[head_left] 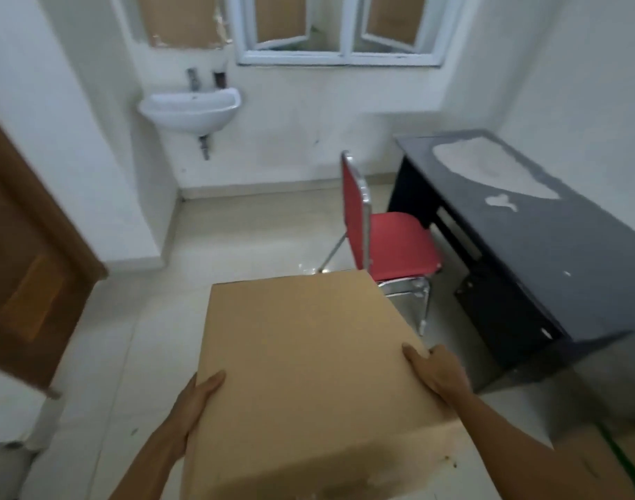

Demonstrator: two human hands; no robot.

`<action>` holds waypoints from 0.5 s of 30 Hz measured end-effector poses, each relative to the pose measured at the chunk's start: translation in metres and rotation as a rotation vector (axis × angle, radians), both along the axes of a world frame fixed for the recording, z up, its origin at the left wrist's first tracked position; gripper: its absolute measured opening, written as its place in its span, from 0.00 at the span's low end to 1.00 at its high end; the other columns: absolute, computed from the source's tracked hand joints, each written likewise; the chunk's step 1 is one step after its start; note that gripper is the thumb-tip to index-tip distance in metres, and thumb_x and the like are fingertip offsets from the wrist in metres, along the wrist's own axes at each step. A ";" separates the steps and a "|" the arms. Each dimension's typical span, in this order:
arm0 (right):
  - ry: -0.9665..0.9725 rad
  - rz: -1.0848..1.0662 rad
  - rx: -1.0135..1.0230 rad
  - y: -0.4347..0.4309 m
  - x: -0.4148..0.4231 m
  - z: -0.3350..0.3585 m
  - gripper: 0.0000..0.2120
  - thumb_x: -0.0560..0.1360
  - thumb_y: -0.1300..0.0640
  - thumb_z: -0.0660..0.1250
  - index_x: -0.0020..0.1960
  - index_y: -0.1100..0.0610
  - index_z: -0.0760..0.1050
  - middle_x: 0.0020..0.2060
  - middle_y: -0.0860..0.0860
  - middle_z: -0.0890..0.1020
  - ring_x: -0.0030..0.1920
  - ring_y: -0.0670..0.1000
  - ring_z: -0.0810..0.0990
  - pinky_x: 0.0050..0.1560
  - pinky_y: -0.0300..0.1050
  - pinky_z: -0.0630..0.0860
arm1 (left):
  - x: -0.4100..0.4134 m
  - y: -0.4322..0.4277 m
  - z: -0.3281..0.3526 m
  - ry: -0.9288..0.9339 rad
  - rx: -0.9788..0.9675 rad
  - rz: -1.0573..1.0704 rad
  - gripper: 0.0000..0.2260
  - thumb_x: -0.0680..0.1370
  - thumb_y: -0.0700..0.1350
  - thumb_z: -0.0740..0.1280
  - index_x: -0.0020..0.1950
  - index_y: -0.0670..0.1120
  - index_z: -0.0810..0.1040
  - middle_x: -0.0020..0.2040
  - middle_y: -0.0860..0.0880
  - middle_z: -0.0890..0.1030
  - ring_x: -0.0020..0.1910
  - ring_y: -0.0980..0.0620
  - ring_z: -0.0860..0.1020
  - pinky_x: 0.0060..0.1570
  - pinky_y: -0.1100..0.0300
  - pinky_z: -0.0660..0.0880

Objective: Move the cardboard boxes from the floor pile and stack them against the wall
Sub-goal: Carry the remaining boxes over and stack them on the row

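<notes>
Small plain room, office type, with wash point. Evidence: dark desk (547, 247) along right wall, surface worn in pale patches; red padded chair (395, 243) with chrome frame just beside it. White wall-mounted washbasin (191, 111) with tap (192, 79) on far wall. White-framed window (341, 59) above, panes backed with brown board. Wooden door (31, 276) at left. Pale tiled floor (236, 229).

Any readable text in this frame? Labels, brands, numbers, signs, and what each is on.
None: no text can be read anywhere in this view.
cardboard box: the face that shows is plain brown, with no print or label; the left hand and right hand grip its sides.
desk: pale patches only, no lettering.
window panels: brown and blank.
</notes>
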State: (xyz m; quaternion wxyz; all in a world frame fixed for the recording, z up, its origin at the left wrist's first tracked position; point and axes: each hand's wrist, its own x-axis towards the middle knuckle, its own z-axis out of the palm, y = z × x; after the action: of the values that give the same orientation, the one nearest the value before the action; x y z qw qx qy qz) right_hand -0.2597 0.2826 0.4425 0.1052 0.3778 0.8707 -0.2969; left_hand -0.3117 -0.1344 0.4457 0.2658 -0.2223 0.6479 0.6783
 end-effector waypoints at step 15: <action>0.085 -0.654 0.038 0.144 0.377 0.042 0.37 0.73 0.31 0.60 0.68 0.60 0.71 0.62 0.59 0.77 0.61 0.60 0.76 0.58 0.51 0.73 | 0.150 0.263 0.025 0.078 0.084 -0.601 0.21 0.74 0.50 0.71 0.65 0.48 0.73 0.54 0.42 0.83 0.50 0.39 0.83 0.49 0.43 0.80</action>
State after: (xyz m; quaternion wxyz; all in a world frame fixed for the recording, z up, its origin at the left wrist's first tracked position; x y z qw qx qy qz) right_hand 0.1174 0.4262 0.4850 -0.0393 0.6263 0.7124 -0.3140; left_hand -0.1617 0.1288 0.4705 0.4385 0.0166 0.6658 0.6034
